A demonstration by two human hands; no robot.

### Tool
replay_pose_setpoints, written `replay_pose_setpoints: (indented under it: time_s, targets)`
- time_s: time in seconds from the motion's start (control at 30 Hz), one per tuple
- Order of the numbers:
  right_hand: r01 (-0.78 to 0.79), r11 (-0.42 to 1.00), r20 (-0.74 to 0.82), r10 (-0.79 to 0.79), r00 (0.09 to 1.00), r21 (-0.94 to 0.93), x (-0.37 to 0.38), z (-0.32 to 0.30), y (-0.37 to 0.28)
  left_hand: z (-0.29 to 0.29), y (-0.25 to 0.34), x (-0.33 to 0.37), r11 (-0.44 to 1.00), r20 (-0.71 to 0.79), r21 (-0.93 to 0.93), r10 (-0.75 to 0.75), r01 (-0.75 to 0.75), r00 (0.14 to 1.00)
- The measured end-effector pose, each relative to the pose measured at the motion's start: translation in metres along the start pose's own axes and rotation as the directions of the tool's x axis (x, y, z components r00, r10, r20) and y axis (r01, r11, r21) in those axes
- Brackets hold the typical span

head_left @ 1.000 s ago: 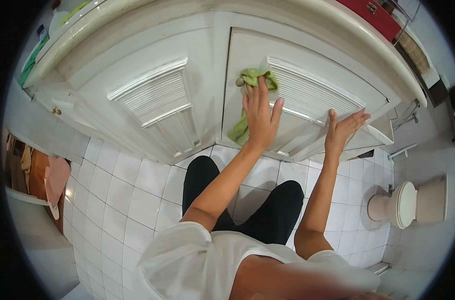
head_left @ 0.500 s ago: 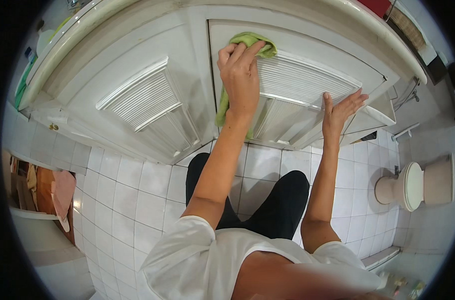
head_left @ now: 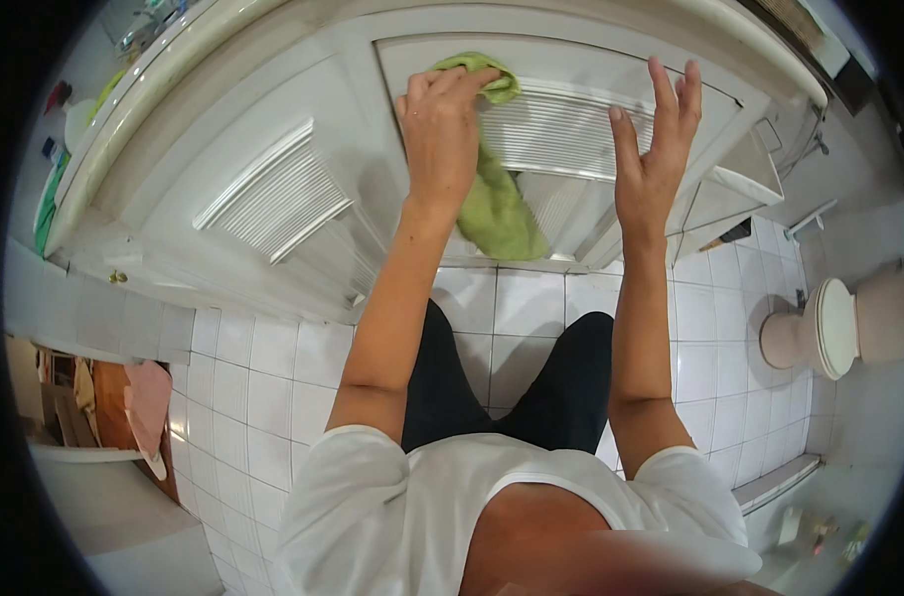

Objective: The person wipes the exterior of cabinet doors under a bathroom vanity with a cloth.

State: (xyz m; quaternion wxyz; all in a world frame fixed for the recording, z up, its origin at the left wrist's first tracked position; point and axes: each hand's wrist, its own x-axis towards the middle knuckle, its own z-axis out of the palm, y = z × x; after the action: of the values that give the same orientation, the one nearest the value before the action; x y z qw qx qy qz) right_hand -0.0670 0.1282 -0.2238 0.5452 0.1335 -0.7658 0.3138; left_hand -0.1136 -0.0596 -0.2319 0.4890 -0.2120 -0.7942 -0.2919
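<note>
My left hand (head_left: 440, 144) grips a green cloth (head_left: 502, 214) near the upper left corner of a white cabinet door (head_left: 571, 65). The bunched top of the cloth shows past my fingers, and its loose end hangs down in front of the door's louvred panel (head_left: 551, 129). My right hand (head_left: 656, 159) is raised before the right part of the same door, fingers spread, holding nothing. Whether it touches the door I cannot tell. Both forearms reach forward over my knees.
A second louvred door (head_left: 273, 194) is at the left, below the pale counter edge (head_left: 154, 114). White floor tiles (head_left: 531, 303) lie under me. At the right are a toilet (head_left: 825, 328) and an open white drawer or bin (head_left: 740, 184). Cloths (head_left: 146, 402) hang at the far left.
My left hand has shifted slightly left with the cloth, whose loose end has swung out to the right. My right hand has risen, and its fingers have spread. The view has shifted a little.
</note>
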Motion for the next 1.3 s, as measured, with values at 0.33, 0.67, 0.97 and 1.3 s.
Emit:
replay_pose_setpoints:
  time_s: [0.33,0.67,0.97,1.3]
  targets:
    - [0.039,0.999,-0.007,-0.039,0.999,0.017,0.010,-0.019,0.034,0.104,0.101,0.011,0.977,0.037,-0.123,0.178,-0.173,0.983]
    - [-0.109,0.953,0.099,0.084,0.992,0.284,0.005,0.012,0.013,0.032,0.029,0.003,0.976,0.010,-0.176,0.130,-0.126,0.991]
    - [0.190,0.950,-0.057,-0.211,0.976,-0.249,-0.015,0.045,0.058,0.026,-0.006,-0.028,0.967,-0.102,-0.029,-0.256,0.254,0.961]
    - [0.158,0.914,-0.001,-0.170,0.985,-0.373,-0.027,0.059,0.060,0.027,-0.006,-0.022,0.968,0.190,0.117,-0.241,0.222,0.952]
